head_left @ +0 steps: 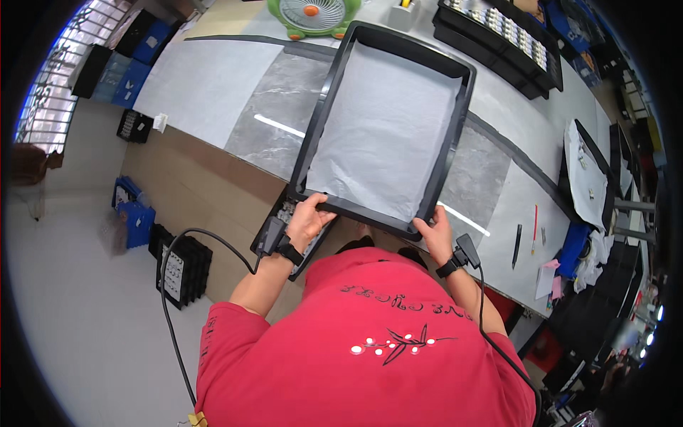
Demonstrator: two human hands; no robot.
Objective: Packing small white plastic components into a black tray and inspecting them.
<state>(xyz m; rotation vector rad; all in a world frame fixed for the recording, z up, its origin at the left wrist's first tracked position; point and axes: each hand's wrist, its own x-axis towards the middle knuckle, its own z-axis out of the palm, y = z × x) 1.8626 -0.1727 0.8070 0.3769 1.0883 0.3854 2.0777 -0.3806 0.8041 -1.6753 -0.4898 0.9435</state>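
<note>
A large black rectangular tray [364, 215] lies tilted across the worktable, its near end reaching past the table's front edge. White, slightly wrinkled lining paper [388, 121] covers its bottom. My left hand [307, 219] grips the near left corner, thumb over the rim. At the near right corner, my right hand [435, 231] is closed on the rim in the same way. The undersides of the fingers are hidden by the tray. Each wrist wears a black strap with a small device and a cable.
Below the left hand, another black tray [313, 248] holds small parts. A green fan [313, 14] stands at the back. Stacked black trays of small pale parts [498, 43] sit back right. A black pen [516, 246] and a red pencil [535, 228] lie right. Black crates [186, 267] stand on the floor left.
</note>
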